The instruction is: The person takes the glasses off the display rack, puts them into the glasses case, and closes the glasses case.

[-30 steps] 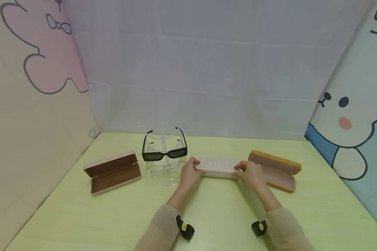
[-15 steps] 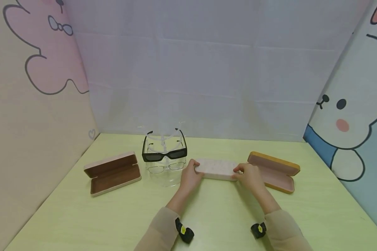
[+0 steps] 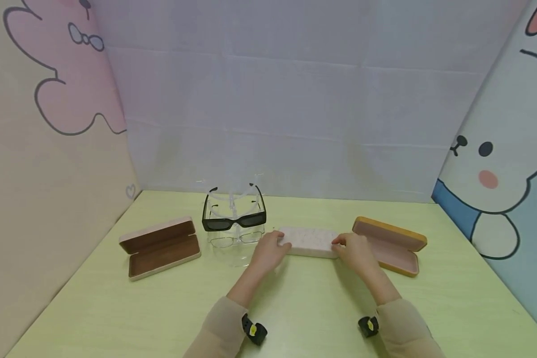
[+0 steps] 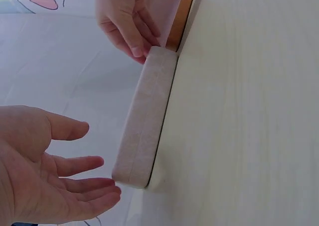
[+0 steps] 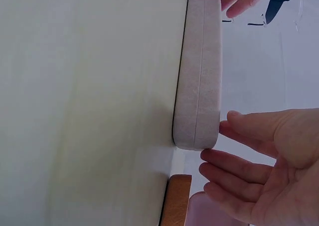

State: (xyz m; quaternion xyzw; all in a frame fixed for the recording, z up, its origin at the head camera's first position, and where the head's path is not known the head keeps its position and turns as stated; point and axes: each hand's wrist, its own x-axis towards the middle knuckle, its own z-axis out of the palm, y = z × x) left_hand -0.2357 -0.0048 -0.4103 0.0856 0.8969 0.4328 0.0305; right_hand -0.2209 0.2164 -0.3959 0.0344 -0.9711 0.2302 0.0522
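Observation:
A closed pale, marbled glasses case [image 3: 311, 242] lies flat on the table between the two hands. At its left end is the left hand [image 3: 268, 252]; in the left wrist view that hand [image 4: 50, 171] has relaxed, spread fingers, with fingertips by the end of the case and the thumb apart from it. The right hand [image 3: 357, 252] is at the right end. In the right wrist view its fingers [image 5: 234, 166] are extended and touch the case's end and corner, while the thumb sits just off the surface.
An open pale case with brown lining [image 3: 163, 248] lies at the left. Black sunglasses [image 3: 234, 222] and thin-framed glasses [image 3: 223, 242] hang on a clear stand. To the right lies an open orange case [image 3: 391, 244] with pink lining, near the right hand.
The left hand has loosened and drawn slightly back from the pale case's left end. The right hand has barely moved, and the case keeps nearly the same place.

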